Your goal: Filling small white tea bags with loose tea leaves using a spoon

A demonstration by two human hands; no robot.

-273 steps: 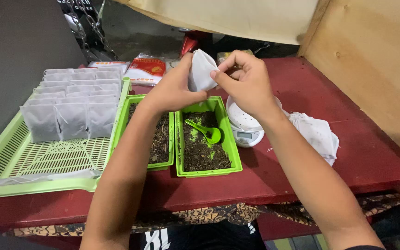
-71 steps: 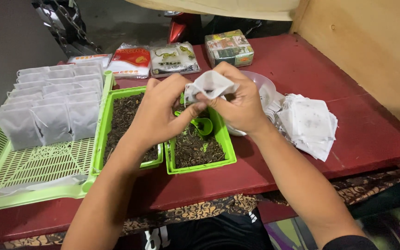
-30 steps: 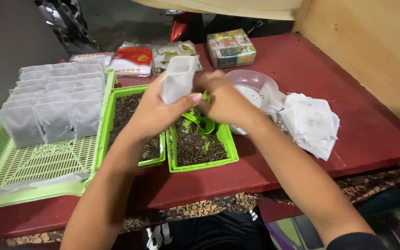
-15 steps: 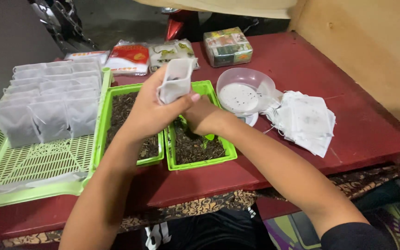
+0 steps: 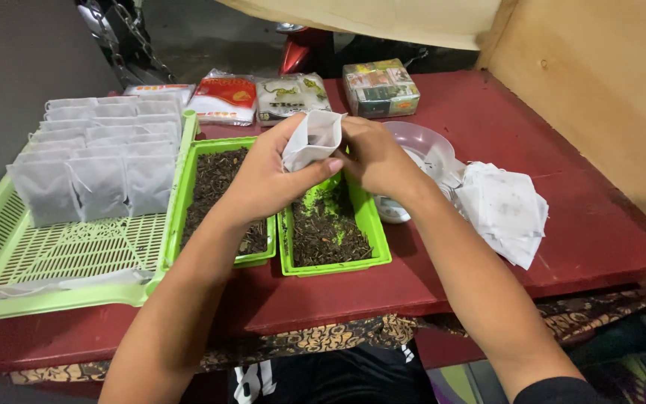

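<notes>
Both hands grasping one small white paper pouch (image 5: 312,140): left hand (image 5: 267,183) pinches lower body, thumb across front; right hand (image 5: 374,155) grips upper right edge at mouth. Pouch held upright, long axis near vertical, mouth up, directly above far end of right green tray (image 5: 371,236) of dark loose leaf. Left green tray (image 5: 181,206) just beside, touching. Green slatted basket (image 5: 61,288) at left edge of tabletop (image 5: 600,232), rows of filled pouches (image 5: 95,168). Stack of empty pouches (image 5: 504,209) toward right edge; clear bowl (image 5: 431,150) between.
</notes>
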